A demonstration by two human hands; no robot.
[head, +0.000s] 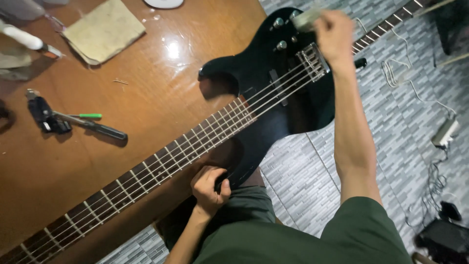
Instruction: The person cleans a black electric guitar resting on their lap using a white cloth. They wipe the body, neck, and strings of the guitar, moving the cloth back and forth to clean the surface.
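Observation:
A black electric bass guitar [273,93] lies across a wooden table [146,93], its body hanging past the table edge and its fretted neck [146,168] running toward the lower left. My right hand [333,34] is at the far end of the body beside the metal bridge [312,61], closed on a pale cloth or sponge [307,18]. My left hand [210,188] grips the near edge of the body by the lower cutaway, fingers curled around it.
On the table's left lie a black-handled tool [95,126], a green pen [90,116], a small black tool [44,117] and a beige folded cloth [103,30]. White cables [395,71] and a power adapter [444,132] lie on the grey tiled floor [303,181].

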